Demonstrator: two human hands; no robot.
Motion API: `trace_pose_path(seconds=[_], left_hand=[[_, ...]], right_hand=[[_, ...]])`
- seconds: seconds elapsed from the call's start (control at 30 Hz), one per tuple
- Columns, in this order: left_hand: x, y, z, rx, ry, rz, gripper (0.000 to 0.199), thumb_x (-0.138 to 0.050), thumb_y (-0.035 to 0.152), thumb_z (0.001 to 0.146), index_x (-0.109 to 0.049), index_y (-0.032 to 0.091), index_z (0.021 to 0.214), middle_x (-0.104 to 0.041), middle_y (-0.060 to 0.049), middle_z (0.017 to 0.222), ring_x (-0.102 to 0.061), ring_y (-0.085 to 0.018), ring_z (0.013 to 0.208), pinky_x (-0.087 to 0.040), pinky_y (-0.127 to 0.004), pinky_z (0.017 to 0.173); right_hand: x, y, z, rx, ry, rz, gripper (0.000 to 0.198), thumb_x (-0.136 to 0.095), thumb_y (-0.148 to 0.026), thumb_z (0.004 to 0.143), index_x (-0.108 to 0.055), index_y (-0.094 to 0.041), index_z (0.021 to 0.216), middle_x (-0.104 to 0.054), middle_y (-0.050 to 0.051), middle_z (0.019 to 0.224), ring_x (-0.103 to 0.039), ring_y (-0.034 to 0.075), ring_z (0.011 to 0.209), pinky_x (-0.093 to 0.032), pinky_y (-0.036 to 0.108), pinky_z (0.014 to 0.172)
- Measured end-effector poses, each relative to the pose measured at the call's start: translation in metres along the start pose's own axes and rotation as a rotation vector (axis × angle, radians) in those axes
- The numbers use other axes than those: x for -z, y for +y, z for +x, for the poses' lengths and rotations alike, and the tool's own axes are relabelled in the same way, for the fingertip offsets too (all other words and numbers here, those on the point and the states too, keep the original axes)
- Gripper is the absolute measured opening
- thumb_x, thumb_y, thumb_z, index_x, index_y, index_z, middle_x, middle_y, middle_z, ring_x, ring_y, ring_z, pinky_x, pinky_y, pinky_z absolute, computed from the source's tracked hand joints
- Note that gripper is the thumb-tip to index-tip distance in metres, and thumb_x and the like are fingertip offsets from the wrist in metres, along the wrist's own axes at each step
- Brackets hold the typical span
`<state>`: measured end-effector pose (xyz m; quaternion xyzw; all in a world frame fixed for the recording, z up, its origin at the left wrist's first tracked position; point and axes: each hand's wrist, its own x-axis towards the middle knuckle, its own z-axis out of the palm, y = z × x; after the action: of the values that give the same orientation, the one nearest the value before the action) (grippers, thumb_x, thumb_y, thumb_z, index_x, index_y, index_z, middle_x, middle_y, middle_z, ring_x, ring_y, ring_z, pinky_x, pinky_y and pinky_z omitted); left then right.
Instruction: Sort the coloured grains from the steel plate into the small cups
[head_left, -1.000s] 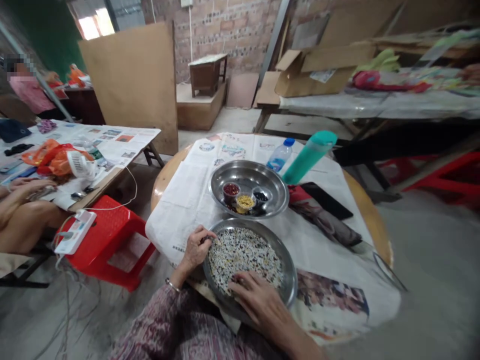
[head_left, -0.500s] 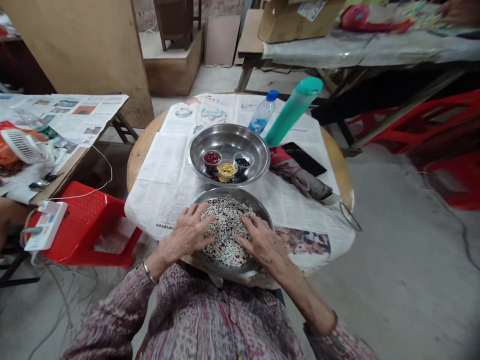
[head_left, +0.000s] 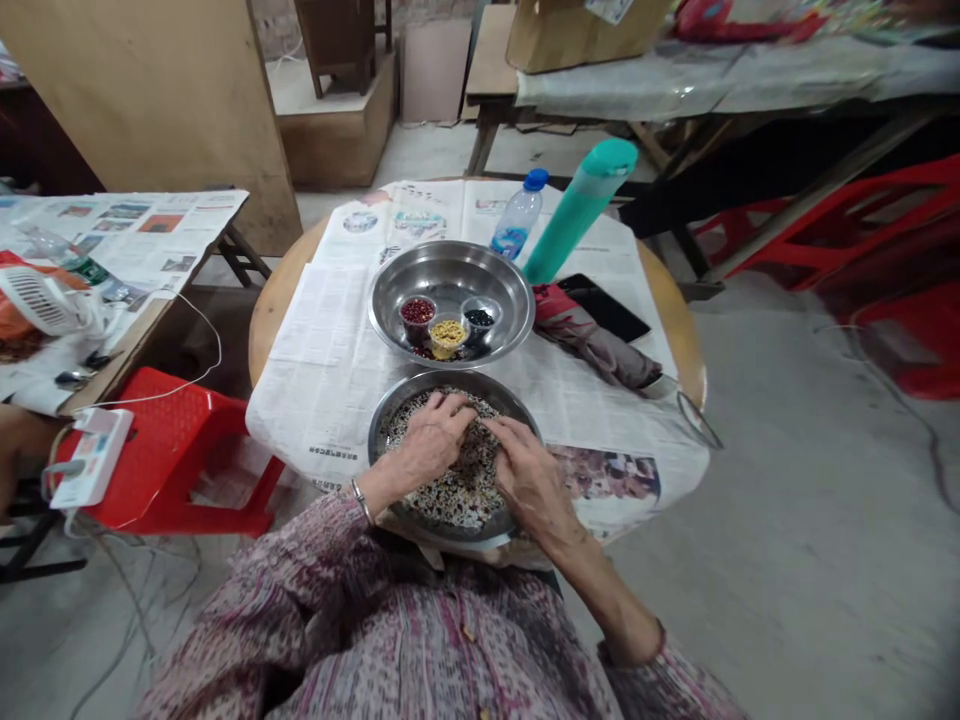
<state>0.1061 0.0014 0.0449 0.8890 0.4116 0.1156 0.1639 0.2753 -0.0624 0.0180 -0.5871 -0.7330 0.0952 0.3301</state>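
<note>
In the near steel basin (head_left: 380, 410) lies a layer of mixed grains and beans (head_left: 457, 500), mostly white with black and some yellow and red bits. My left hand (head_left: 431, 440), with a bracelet at the wrist, reaches over the basin's middle, fingers bent and slightly apart, their tips at the grains. From the right side my right hand (head_left: 529, 475) comes in over the grains, its fingers stretched towards the left hand. Neither hand visibly holds anything. Behind stands a larger steel bowl (head_left: 487, 270) with cups of red beans (head_left: 418, 311), yellow beans (head_left: 448, 333) and black beans (head_left: 479, 318).
Newspaper (head_left: 300, 370) covers the round table. A clear bottle (head_left: 519, 215), a teal bottle (head_left: 577, 215), a folded umbrella (head_left: 600, 345) and a dark phone (head_left: 611, 305) stand or lie right of the bowl. A red stool (head_left: 165, 430) carries a power strip (head_left: 94, 460) at left.
My left hand has moved right and further into the basin, its fingers bending. My right hand has turned slightly, fingertips closer to the left hand. The grains under them look disturbed.
</note>
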Motion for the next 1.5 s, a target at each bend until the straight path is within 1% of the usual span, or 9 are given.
trace_pose_path(seconds=[0.13,0.3,0.47,0.6,0.73,0.9,1.03,1.2,1.5], left_hand=[[0.001,0.002,0.003,-0.039,-0.052,0.125,0.044,-0.067,0.034,0.093,-0.057,0.022,0.134,-0.048,-0.011,0.149,-0.043,-0.033,0.134,-0.043,-0.052,0.109],[0.009,-0.014,-0.016,-0.151,-0.149,0.235,0.025,-0.047,0.011,0.098,-0.064,0.018,0.115,-0.057,-0.010,0.135,-0.052,-0.024,0.120,-0.048,-0.039,0.100],[0.022,-0.018,-0.047,0.047,-0.103,0.258,0.022,-0.044,0.007,0.097,-0.063,0.013,0.107,-0.057,-0.013,0.123,-0.051,-0.026,0.112,-0.051,-0.040,0.095],[0.023,0.002,-0.070,0.053,-0.156,0.126,0.016,-0.055,0.020,0.097,-0.061,0.016,0.111,-0.053,-0.011,0.126,-0.049,-0.027,0.118,-0.051,-0.042,0.099],[0.012,0.015,-0.075,-0.028,-0.233,0.020,0.021,-0.055,0.013,0.095,-0.060,0.018,0.115,-0.053,-0.008,0.123,-0.054,-0.022,0.112,-0.053,-0.036,0.098],[0.000,0.016,-0.045,-0.179,-0.211,0.108,0.025,-0.046,0.007,0.097,-0.062,0.015,0.114,-0.055,-0.011,0.125,-0.054,-0.023,0.115,-0.053,-0.036,0.095],[0.000,0.005,-0.025,-0.040,-0.072,0.225,0.025,-0.043,0.011,0.100,-0.063,0.014,0.114,-0.058,-0.013,0.126,-0.054,-0.026,0.116,-0.051,-0.040,0.098],[-0.003,0.000,-0.037,0.148,0.100,0.225,0.043,-0.054,0.026,0.099,-0.049,0.018,0.141,-0.045,-0.014,0.151,-0.043,-0.032,0.137,-0.046,-0.047,0.108],[-0.013,0.019,-0.063,0.058,-0.044,0.104,0.028,-0.053,0.019,0.098,-0.061,0.017,0.125,-0.055,-0.012,0.142,-0.048,-0.028,0.134,-0.046,-0.046,0.112]], right_hand=[[0.002,0.007,-0.011,0.011,0.003,-0.021,0.037,-0.043,-0.011,0.093,-0.063,-0.015,0.125,-0.069,0.015,0.122,-0.064,0.025,0.116,-0.054,0.042,0.102],[0.003,0.006,-0.021,0.031,-0.066,-0.012,0.027,-0.050,-0.021,0.097,-0.064,-0.019,0.120,-0.068,0.013,0.116,-0.063,0.026,0.113,-0.054,0.044,0.099],[0.007,-0.018,-0.020,0.191,-0.333,0.056,0.026,-0.061,-0.022,0.093,-0.064,-0.023,0.119,-0.064,0.010,0.114,-0.062,0.023,0.108,-0.056,0.039,0.093],[0.002,-0.021,-0.012,0.273,-0.523,0.052,0.018,-0.059,-0.015,0.092,-0.068,-0.022,0.106,-0.064,0.007,0.103,-0.064,0.020,0.095,-0.057,0.032,0.081],[-0.004,0.004,0.005,0.184,-0.403,-0.009,0.030,-0.048,-0.007,0.091,-0.069,-0.021,0.107,-0.065,0.007,0.096,-0.065,0.019,0.088,-0.056,0.031,0.081],[-0.007,0.020,0.020,0.153,-0.222,-0.082,0.041,-0.044,-0.002,0.085,-0.069,-0.021,0.111,-0.067,0.010,0.110,-0.063,0.023,0.104,-0.054,0.038,0.094],[-0.004,0.017,0.019,0.147,-0.195,-0.156,0.032,-0.046,-0.009,0.090,-0.068,-0.021,0.110,-0.068,0.011,0.107,-0.061,0.025,0.102,-0.053,0.040,0.094],[0.002,0.013,0.015,0.152,-0.191,-0.113,0.021,-0.047,-0.019,0.096,-0.068,-0.021,0.100,-0.069,0.009,0.095,-0.064,0.024,0.096,-0.054,0.037,0.088],[0.017,-0.010,0.055,0.047,-0.103,0.101,0.023,-0.049,-0.025,0.094,-0.072,-0.021,0.096,-0.077,0.008,0.095,-0.072,0.022,0.087,-0.056,0.036,0.082]])
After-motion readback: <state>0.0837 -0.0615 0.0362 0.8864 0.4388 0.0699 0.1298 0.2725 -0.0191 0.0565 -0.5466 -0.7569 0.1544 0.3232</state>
